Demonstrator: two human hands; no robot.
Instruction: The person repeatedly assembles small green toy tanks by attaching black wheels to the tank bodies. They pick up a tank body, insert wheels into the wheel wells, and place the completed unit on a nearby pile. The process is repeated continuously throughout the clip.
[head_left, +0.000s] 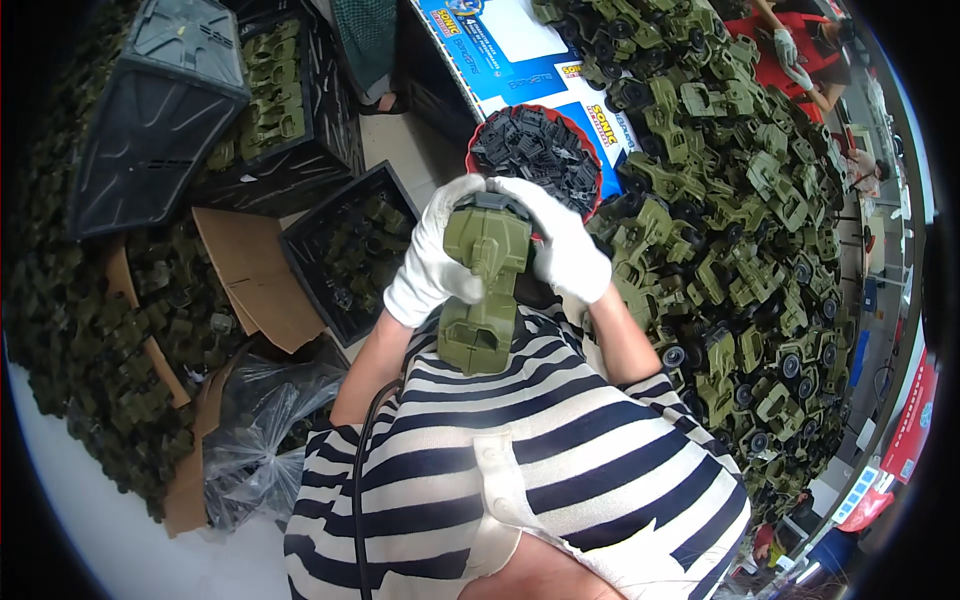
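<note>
Bright, diffuse light washes over white gloves (425,268) and a striped shirt (420,485), bleaching the gloves' detail, while a heap of green parts (60,335) at far left sinks into shadow. Glare streaks a clear plastic bag (262,455). The center appears reasonably sharp; fisheye distortion bends the edges into a black rim, and the background at far right looks squeezed and soft.
</note>
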